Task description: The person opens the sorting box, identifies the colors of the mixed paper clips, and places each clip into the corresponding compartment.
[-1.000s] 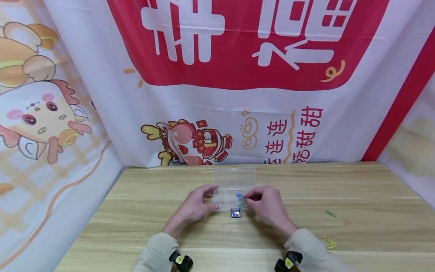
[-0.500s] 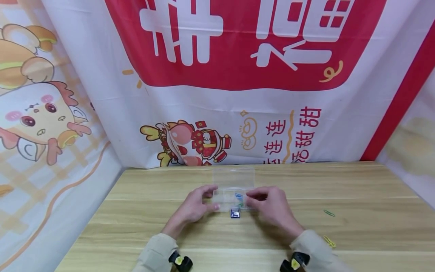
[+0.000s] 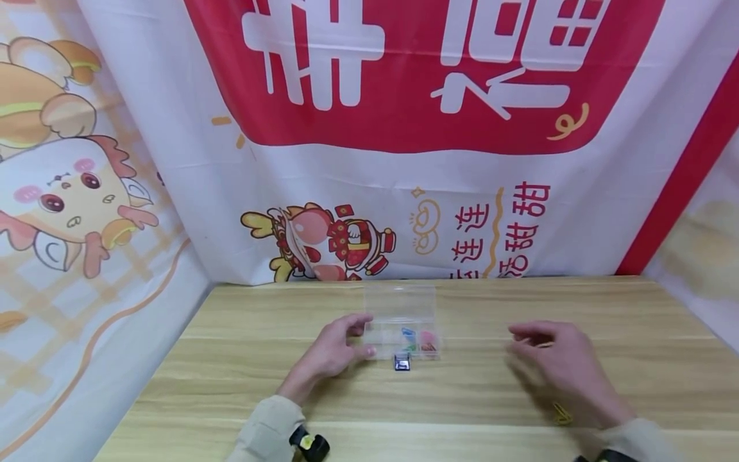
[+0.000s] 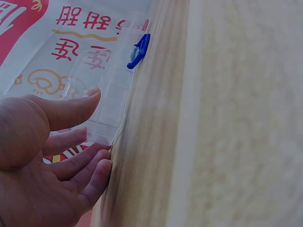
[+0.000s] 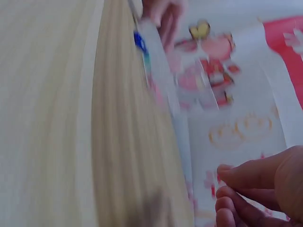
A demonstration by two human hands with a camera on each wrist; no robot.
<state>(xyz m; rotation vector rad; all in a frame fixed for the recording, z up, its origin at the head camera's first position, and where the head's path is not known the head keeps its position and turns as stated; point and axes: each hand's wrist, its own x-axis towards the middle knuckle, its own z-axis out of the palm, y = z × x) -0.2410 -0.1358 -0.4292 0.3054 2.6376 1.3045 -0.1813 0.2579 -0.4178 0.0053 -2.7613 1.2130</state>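
Observation:
A clear plastic compartment box point(image 3: 389, 337) stands on the table with its lid point(image 3: 398, 301) raised. Around its left end my left hand point(image 3: 335, 346) holds it, thumb point(image 4: 92, 97) at the front side and fingers behind. Blue and green paperclips point(image 3: 408, 337) lie in one compartment, pink and red clips point(image 3: 428, 340) in the right one. Against the front wall is a small blue piece with a pale middle point(image 3: 402, 362). Well right of the box, my right hand point(image 3: 557, 356) hovers with loosely bent fingers, thumb and forefinger apart point(image 5: 255, 189), nothing seen between them.
Yellow paperclips point(image 3: 562, 414) lie on the wooden table point(image 3: 462, 417) below the right forearm. Behind the box, a printed cloth point(image 3: 346, 173) hangs at the table's back edge; more cloth point(image 3: 167, 333) hangs at the left.
My right hand has left the box's right end and moved far right, uncovering the pink and red clips. It now hides the green paperclip on the table. My left hand stays put.

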